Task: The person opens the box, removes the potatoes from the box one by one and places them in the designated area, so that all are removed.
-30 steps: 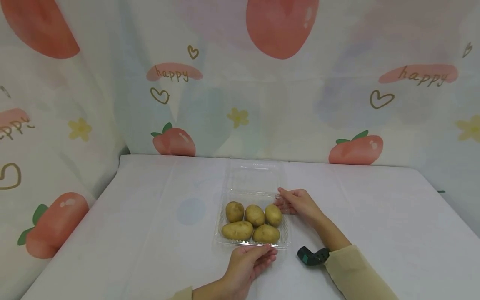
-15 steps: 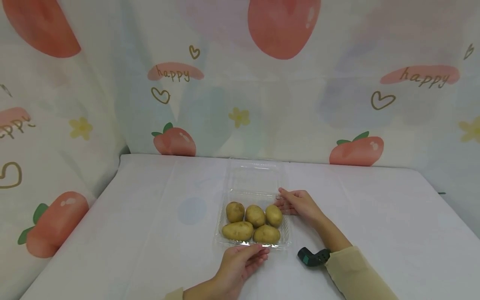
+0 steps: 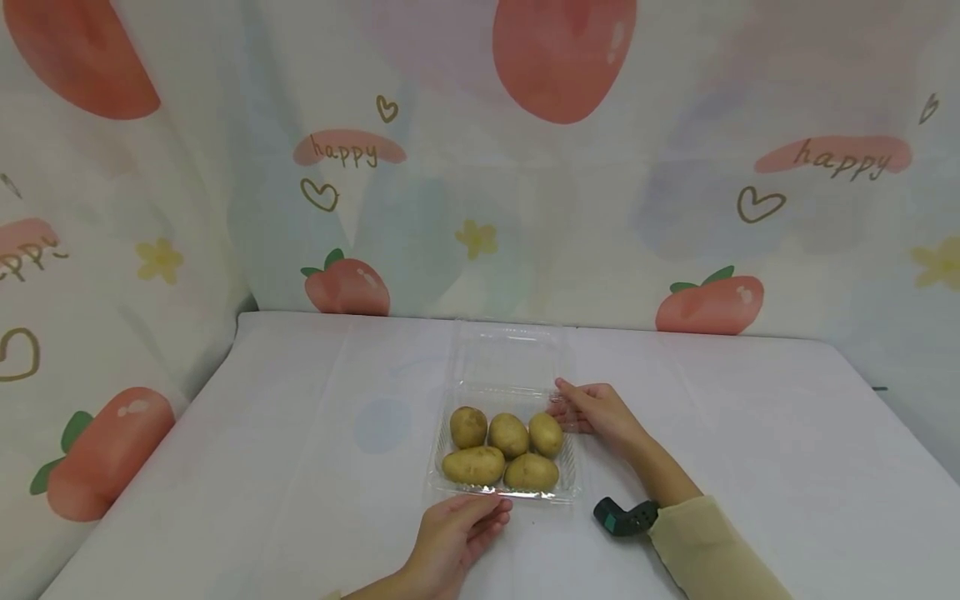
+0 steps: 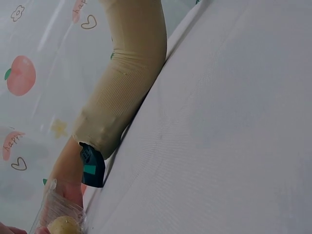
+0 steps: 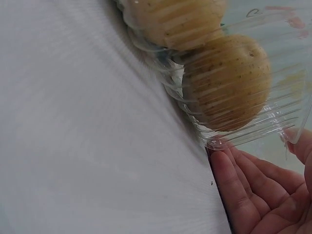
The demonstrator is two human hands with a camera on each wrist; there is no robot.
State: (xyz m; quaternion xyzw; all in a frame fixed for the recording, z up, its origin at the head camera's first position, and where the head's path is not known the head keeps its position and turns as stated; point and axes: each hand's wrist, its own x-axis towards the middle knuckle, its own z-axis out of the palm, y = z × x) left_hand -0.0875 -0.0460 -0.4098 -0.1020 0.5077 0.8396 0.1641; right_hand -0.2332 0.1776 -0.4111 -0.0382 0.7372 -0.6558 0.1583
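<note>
A clear plastic clamshell box [image 3: 442, 479] sits on the white table with its lid [image 3: 510, 358] folded back. Several potatoes [image 3: 472, 466] fill its base in two rows. At the box's right side, close to the hinge, my right hand [image 3: 600, 414] holds the box between thumb and fingers. In the right wrist view the thumb [image 5: 295, 141] lies by the rim and the other fingers [image 5: 234, 180] meet the lower corner. My left hand [image 3: 453, 533] is at the front edge, fingers relaxed, thumb tip right at the rim. In the left wrist view only its fingertips show at the lower corner.
A dark wrist-worn device [image 3: 625, 516] sits at the right sleeve's cuff [image 3: 686, 521]. Behind the table's far edge hangs a patterned cloth [image 3: 525, 208], with another stretch along the left side.
My left hand has slid leftward along the front rim. The right hand, the box and the potatoes keep their places.
</note>
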